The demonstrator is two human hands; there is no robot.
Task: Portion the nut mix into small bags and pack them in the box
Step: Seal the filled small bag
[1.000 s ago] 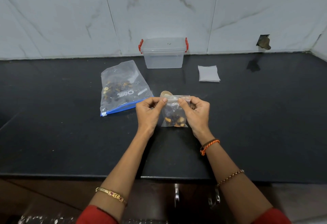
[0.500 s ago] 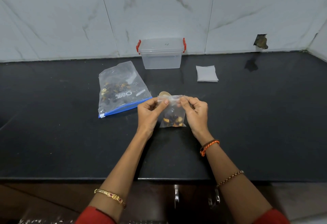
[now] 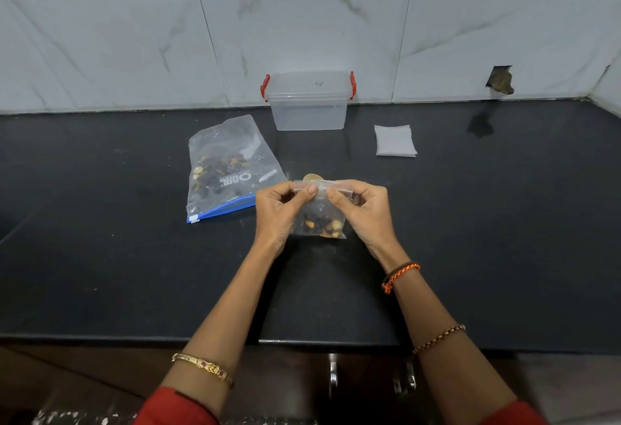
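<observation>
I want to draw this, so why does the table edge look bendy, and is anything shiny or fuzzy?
In the head view, the wide lens bows the black counter and the tile lines. The big nut bag shows small glints. The small bag, pinched by the left hand and the right hand, looks sharp. The red sleeves at the bottom corners look soft.

Bare counter (image 3: 470,223) toward box (image 3: 309,112)

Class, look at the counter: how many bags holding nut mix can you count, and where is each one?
2. The large zip bag lies flat on the counter, left of the hands. The small bag is pinched at its top by the left hand and right hand. None shows in the box.
</observation>
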